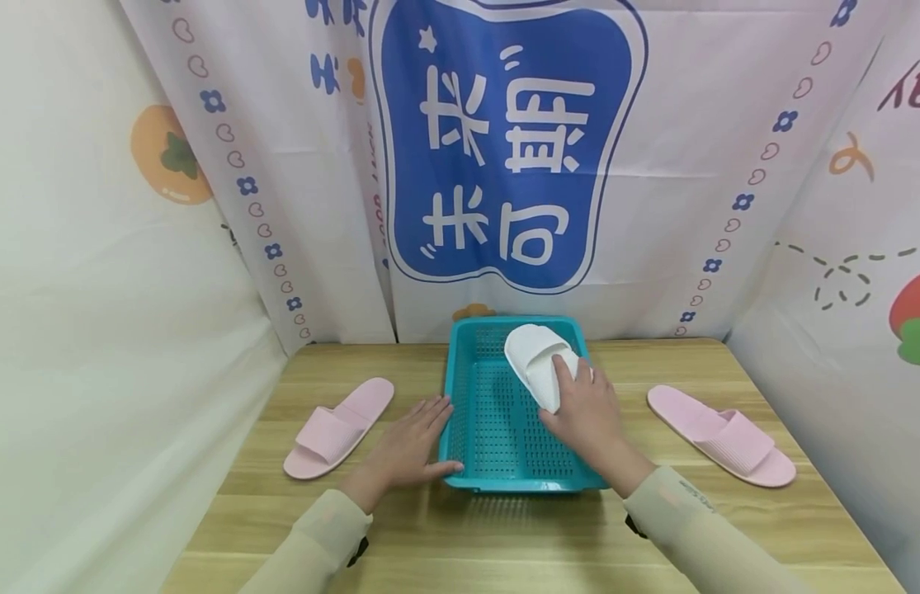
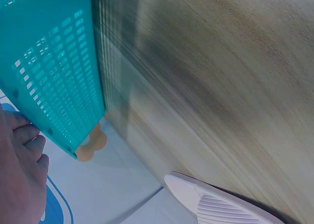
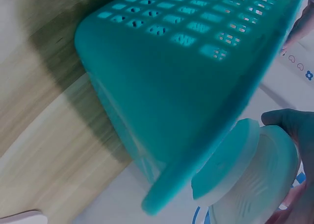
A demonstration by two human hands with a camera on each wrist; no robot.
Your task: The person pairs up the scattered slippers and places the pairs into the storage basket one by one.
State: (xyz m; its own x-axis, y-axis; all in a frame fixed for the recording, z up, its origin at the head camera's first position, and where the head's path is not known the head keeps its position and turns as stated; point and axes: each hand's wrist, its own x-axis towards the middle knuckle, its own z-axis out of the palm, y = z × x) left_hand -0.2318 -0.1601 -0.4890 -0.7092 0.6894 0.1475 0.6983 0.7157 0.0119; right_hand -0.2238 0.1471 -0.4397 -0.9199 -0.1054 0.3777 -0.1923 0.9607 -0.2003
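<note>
Over the right part of a teal plastic basket (image 1: 525, 485), my right hand (image 1: 584, 412) holds a white slipper (image 1: 532, 345) by its heel end. The slipper's rounded toe points to the back left, its upper facing the head camera. In the right wrist view the slipper (image 3: 262, 180) is seen close to the basket rim, with thumb and fingers on its edges. My left hand (image 1: 409, 441) rests on the basket's left rim with fingers extended. Its thumb lies at the front left corner. The left wrist view shows those fingers (image 2: 27, 136) at the rim.
A pink slipper (image 1: 327, 435) lies on the wooden table (image 1: 504, 553) left of the basket. Another pink slipper (image 1: 738, 441) lies to the right. Behind the table hangs a printed white cloth (image 1: 318, 206), and cloth walls stand on both sides.
</note>
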